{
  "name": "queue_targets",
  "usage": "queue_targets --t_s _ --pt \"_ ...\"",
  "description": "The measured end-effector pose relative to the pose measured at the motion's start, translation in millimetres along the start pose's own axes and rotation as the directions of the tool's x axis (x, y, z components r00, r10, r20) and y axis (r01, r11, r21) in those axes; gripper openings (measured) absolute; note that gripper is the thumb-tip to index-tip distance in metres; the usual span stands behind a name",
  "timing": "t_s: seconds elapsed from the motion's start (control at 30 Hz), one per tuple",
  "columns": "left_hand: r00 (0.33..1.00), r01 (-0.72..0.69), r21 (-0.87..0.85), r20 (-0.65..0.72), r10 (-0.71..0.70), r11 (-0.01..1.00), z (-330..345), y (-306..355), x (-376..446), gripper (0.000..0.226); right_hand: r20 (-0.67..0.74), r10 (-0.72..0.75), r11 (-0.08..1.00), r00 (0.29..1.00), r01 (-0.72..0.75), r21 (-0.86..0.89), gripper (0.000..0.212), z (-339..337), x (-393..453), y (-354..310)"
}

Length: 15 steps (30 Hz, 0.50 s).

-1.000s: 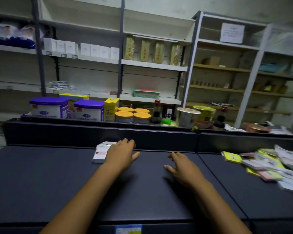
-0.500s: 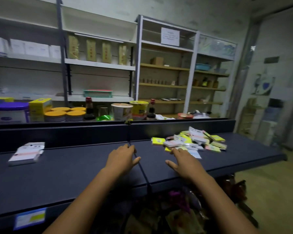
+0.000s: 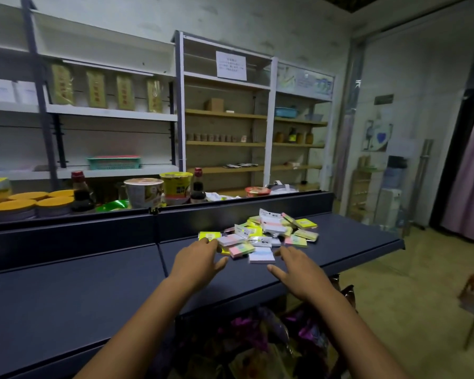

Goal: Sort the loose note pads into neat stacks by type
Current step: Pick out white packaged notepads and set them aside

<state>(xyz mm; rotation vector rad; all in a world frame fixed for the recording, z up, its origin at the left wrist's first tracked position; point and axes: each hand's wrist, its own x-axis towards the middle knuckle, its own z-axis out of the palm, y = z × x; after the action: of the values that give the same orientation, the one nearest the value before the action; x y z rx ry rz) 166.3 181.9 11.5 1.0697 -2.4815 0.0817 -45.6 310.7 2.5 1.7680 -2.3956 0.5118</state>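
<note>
A loose heap of note pads [image 3: 266, 231] lies on the dark blue shelf top [image 3: 348, 236], in yellow, pink, pale blue and white wrappers. A pale blue pad [image 3: 262, 255] and a pink-and-green pad [image 3: 241, 250] lie at the heap's near edge. My left hand [image 3: 200, 259] hovers with fingers spread just left of the heap, its fingertips near a yellow pad [image 3: 209, 235]. My right hand [image 3: 296, 265] is spread open just right of the pale blue pad. Neither hand holds anything.
Behind the raised back panel [image 3: 93, 231] stand instant noodle cups [image 3: 144, 191], soy sauce bottles [image 3: 197, 188] and orange-lidded tubs [image 3: 54, 203]. Wall shelving fills the back. The shelf top's right end [image 3: 400, 242] drops off to open floor. Bags sit below the shelf.
My view and both hands have swung right along the shelf, from the white stack at the left to the loose heap. The hands now reach the heap's near edge.
</note>
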Motion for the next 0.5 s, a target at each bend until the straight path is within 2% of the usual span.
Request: queue_targets --t_s 0.5 --pt "0.996 0.082 -0.073 0.024 -0.08 0.994 74 -34 120 0.035 -0.009 -0.008 1.0 1.0 0.008 -0.003 0.049 45 126 35"
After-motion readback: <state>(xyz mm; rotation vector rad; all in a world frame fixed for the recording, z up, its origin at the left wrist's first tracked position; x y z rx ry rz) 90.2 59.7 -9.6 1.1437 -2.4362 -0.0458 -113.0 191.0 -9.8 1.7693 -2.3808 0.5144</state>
